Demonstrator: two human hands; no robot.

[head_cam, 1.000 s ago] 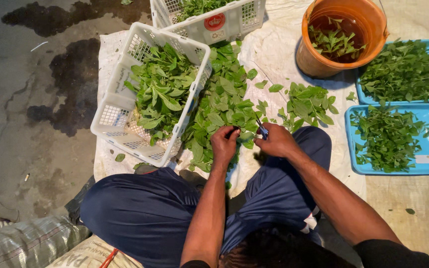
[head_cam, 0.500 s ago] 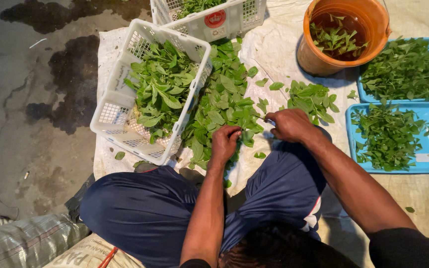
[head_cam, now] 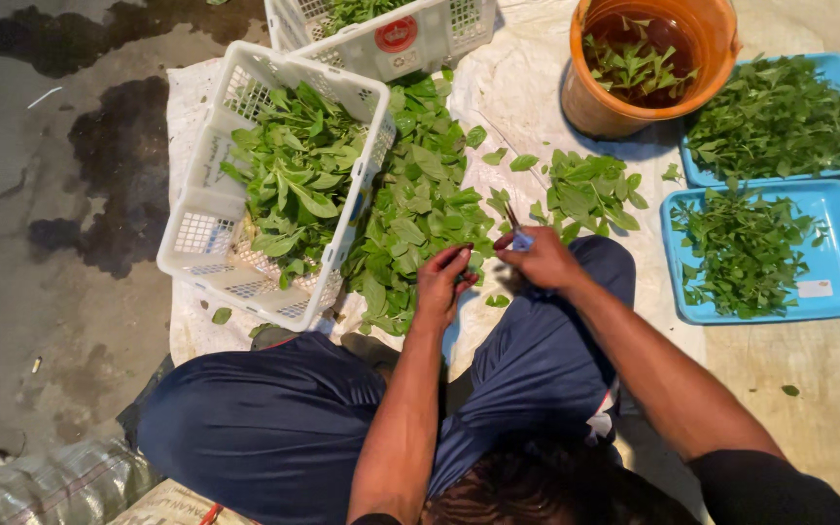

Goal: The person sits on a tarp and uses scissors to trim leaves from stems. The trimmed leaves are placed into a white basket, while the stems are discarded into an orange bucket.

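Left hand (head_cam: 444, 282) pinched, fingers together, on leaves at the edge of the loose leaf pile (head_cam: 420, 224) on the white sheet (head_cam: 517, 107). Right hand (head_cam: 542, 261) was clamped around small blue-handled scissors (head_cam: 517, 233). Risk: blades near left fingertips, possible nick; cut leaves might scatter.

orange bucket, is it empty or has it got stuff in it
Not empty. The orange bucket stands upright and holds dark water with green leafy sprigs floating in it; the inner wall stays bare above them.
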